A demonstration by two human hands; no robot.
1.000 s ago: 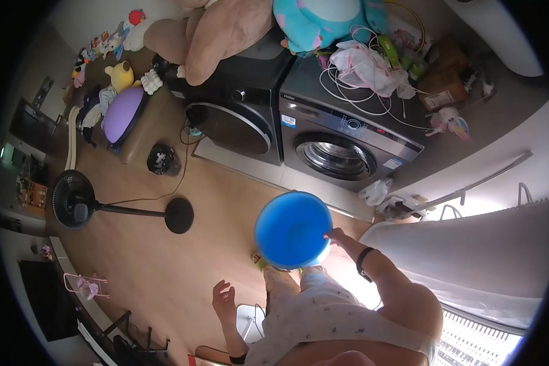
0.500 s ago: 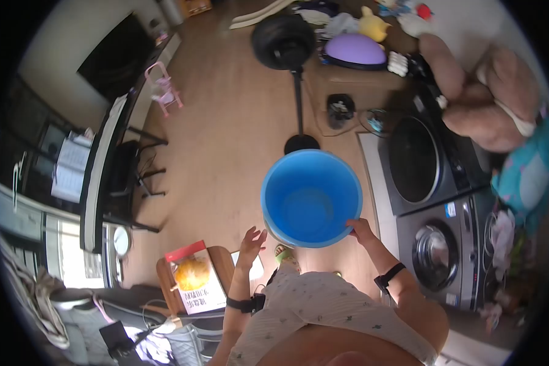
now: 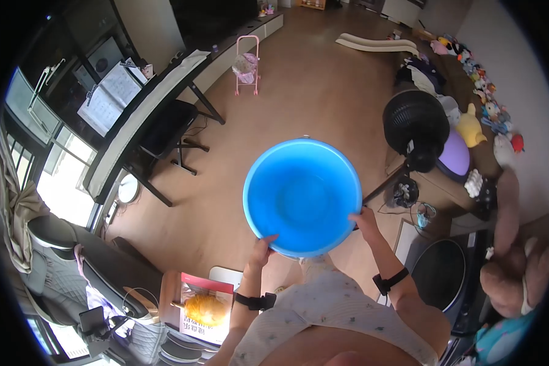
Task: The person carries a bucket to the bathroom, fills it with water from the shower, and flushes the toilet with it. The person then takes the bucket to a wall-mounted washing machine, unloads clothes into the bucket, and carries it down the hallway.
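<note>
A big blue plastic basin (image 3: 302, 198) is held up before my body, its open top facing me and nothing visible inside. My left hand (image 3: 261, 251) grips the near-left rim, with the thumb over the edge. On the right side of the rim, my right hand (image 3: 366, 222) is closed, thumb inside and the other fingers hidden behind the wall. Both wrists carry black straps. Below the basin, part of my light patterned clothing shows.
A black standing fan (image 3: 416, 125) is right of the basin, near a sofa with a purple dome (image 3: 454, 155) and plush toys. On the left stand a keyboard (image 3: 146, 116) and a black bench (image 3: 168, 125). A pink toy stroller (image 3: 247, 67) stands farther off. A book (image 3: 192, 329) lies at lower left.
My left hand has gone from free beside the basin to gripping its rim. The view has turned left, so the fan and washing machines now appear farther right.
</note>
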